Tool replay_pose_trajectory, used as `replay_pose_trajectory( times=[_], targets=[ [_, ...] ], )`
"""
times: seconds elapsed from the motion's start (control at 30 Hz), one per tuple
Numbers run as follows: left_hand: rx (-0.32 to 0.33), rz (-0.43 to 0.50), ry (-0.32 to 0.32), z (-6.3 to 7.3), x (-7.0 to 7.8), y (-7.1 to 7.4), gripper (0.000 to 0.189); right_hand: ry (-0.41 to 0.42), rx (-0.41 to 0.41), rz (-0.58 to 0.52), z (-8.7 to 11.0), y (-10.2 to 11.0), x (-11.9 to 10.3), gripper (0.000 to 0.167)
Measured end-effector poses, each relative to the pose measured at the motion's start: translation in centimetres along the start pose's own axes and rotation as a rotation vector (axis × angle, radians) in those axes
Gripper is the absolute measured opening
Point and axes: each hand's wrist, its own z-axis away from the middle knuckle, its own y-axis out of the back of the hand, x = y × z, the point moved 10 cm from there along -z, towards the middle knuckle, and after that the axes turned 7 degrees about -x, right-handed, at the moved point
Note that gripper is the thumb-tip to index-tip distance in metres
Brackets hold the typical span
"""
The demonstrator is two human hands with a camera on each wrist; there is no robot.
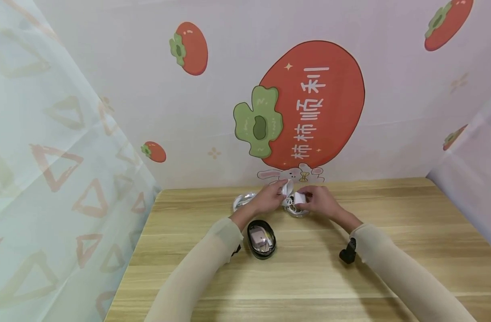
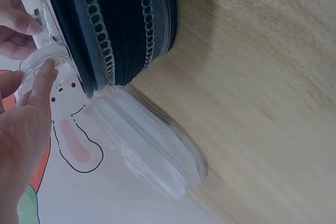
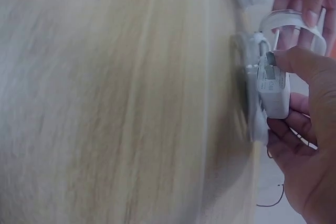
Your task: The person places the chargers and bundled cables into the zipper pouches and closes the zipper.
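At the back of the table, my left hand (image 1: pixel 270 197) holds up the white-rimmed lid (image 3: pixel 287 20) of a small clear zip pouch (image 1: pixel 296 212). Thumb and fingers take its rim (image 2: pixel 43 55) between them. My right hand (image 1: pixel 321 201) pinches a white charger plug (image 1: pixel 300 198) right above that pouch, with grey print on its face. In the right wrist view the charger (image 3: pixel 275 95) sits between thumb and fingers. White cable (image 1: pixel 290 203) shows beside it. Whether the charger touches the pouch's inside is hidden.
Left of the hands lies another clear pouch (image 1: pixel 240 202) with white cable. A black-edged clear pouch (image 1: pixel 261 239), holding a pinkish charger and cable, stands nearer, by the left forearm. Behind the wooden table (image 1: pixel 309 277) rises a cloth backdrop (image 1: pixel 213 112) printed with persimmons.
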Motion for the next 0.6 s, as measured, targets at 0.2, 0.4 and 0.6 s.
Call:
replay_pose_trajectory(
  times=[0.2,0.4,0.6],
  targets=[
    [-0.013,0.030,-0.016,0.3,0.1,0.2,0.059,0.025,-0.008,0.055,-0.3,-0.3,-0.1,0.044],
    [-0.010,0.017,-0.013,0.6,-0.2,0.5,0.059,0.055,-0.027,0.077,-0.8,-0.7,-0.4,0.044],
    [-0.019,-0.012,0.003,0.8,-0.5,0.7,0.060,0.100,-0.036,0.098,-1.3,-0.8,-1.4,0.042]
  ],
)
